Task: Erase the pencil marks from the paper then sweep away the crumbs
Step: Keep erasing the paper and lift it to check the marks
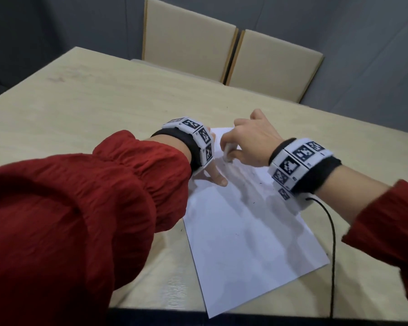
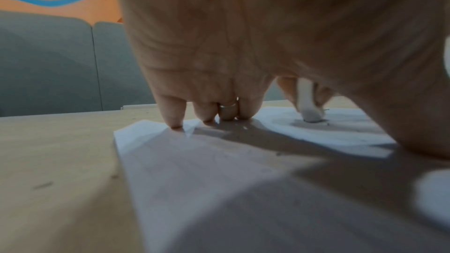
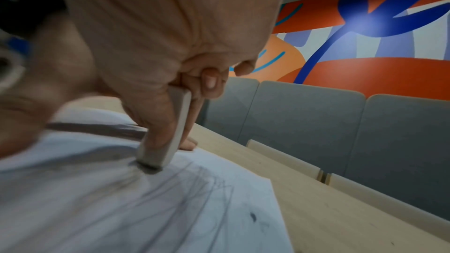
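You're in an office meeting room: long wooden table (image 1: 80, 109), paired beige chairs (image 1: 189, 38), colourful wall mural (image 3: 365, 36).

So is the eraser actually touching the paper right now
Touching. In the right wrist view the eraser, gripped by the right hand, has its lower end pressed on the paper at the pencil marks, with no gap.

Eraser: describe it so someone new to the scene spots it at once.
On the wooden table lies a white paper with grey pencil marks at its far end. There the right hand pinches the eraser, a pale block held upright with its smudged tip on the marks. It is the only thing held; the left hand just presses the sheet.
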